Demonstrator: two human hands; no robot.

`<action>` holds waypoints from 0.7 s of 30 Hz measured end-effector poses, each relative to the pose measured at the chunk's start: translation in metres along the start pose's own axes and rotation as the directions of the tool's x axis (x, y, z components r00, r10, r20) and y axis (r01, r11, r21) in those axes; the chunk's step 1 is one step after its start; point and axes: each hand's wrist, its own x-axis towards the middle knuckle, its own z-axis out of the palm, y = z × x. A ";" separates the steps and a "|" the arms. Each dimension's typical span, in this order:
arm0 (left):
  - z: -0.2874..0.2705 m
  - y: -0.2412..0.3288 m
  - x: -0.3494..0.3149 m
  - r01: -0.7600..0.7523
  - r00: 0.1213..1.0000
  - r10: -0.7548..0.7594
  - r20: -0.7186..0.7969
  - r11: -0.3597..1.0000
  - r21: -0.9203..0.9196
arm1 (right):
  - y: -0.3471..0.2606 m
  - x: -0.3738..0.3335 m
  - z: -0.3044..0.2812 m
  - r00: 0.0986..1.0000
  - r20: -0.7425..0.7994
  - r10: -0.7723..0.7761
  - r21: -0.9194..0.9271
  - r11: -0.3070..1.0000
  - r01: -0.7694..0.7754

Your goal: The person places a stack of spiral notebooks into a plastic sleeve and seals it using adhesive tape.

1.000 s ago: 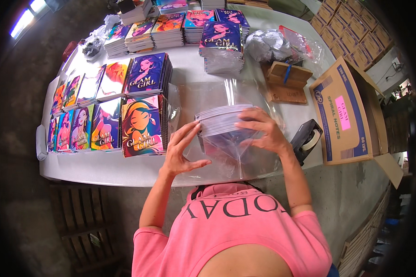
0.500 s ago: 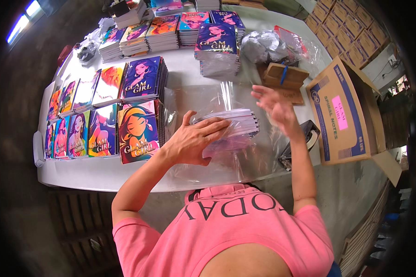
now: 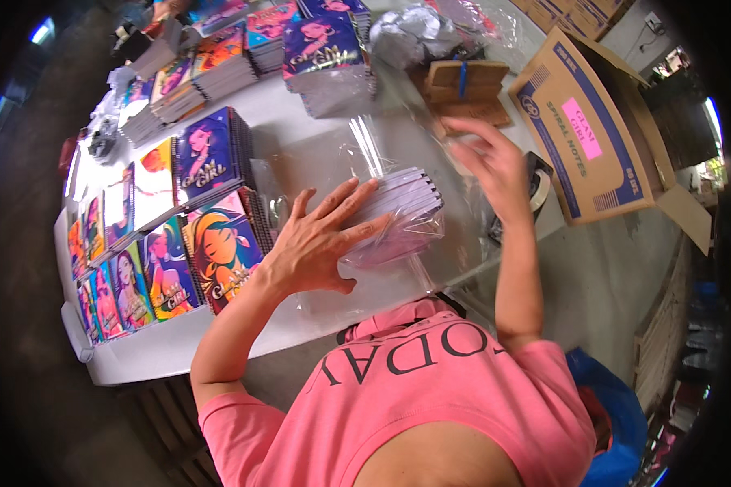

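A bundle of white-paged spiral notebooks [image 3: 401, 195] lies in clear plastic wrap on the table before me. My left hand [image 3: 325, 235] rests on the bundle's left side, fingers spread over the plastic. To the right, my right hand [image 3: 489, 166] is raised above the table, its fingers bent but apart. Nothing I can make out is in it, though a thin clear strip there could be hard to see. Below that hand stands a black tape dispenser [image 3: 536, 174], partly hidden by my right forearm. A clear plastic sheet [image 3: 321, 162] spreads around the bundle.
Stacks of colourful notebooks [image 3: 219, 235] stand in two rows at the left. More notebook stacks [image 3: 325, 49] fill the far side, beside crumpled plastic [image 3: 414, 36]. A brown wooden block piece [image 3: 467, 89] lies at the far right, near an open cardboard box [image 3: 577, 138].
The view has turned and shifted, so the table appears tilted. My left hand's fingers have spread wider on the bundle. My right hand stays raised, with its fingers more bent.
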 end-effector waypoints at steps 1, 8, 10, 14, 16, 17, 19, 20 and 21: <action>0.000 -0.001 -0.002 -0.013 1.000 0.013 -0.012 1.000 -0.005 | 0.002 -0.028 -0.020 0.992 -0.124 -0.003 -0.209 0.978 -0.023; -0.004 0.005 0.002 -0.048 0.997 0.048 -0.065 0.999 0.004 | 0.089 -0.162 -0.105 0.460 -0.699 0.548 0.104 0.714 -0.692; 0.002 0.004 0.002 -0.082 0.992 0.084 -0.092 0.996 0.026 | 0.105 -0.150 -0.113 0.433 -0.483 0.761 0.331 0.617 -0.714; 0.006 0.005 0.003 -0.097 0.992 0.096 -0.088 0.995 -0.009 | 0.108 -0.140 -0.111 0.363 -0.405 0.839 0.353 0.509 -0.785; 0.005 0.005 0.002 -0.099 0.993 0.099 -0.069 0.995 -0.001 | 0.106 -0.138 -0.104 0.424 -0.411 0.807 0.457 0.585 -0.670; 0.005 0.004 0.001 -0.106 0.992 0.106 -0.068 0.994 0.009 | 0.106 -0.138 -0.099 0.451 -0.412 0.792 0.504 0.611 -0.611; 0.006 0.002 0.001 -0.123 0.990 0.124 -0.074 0.992 0.018 | 0.114 -0.149 -0.092 0.484 -0.439 0.757 0.590 0.650 -0.480; 0.006 0.002 0.001 -0.130 0.989 0.130 -0.070 0.991 -0.007 | 0.114 -0.156 -0.086 0.514 -0.452 0.728 0.633 0.669 -0.390; 0.006 0.001 0.001 -0.130 0.989 0.129 -0.069 0.991 -0.016 | 0.113 -0.162 -0.081 0.541 -0.466 0.700 0.672 0.678 -0.298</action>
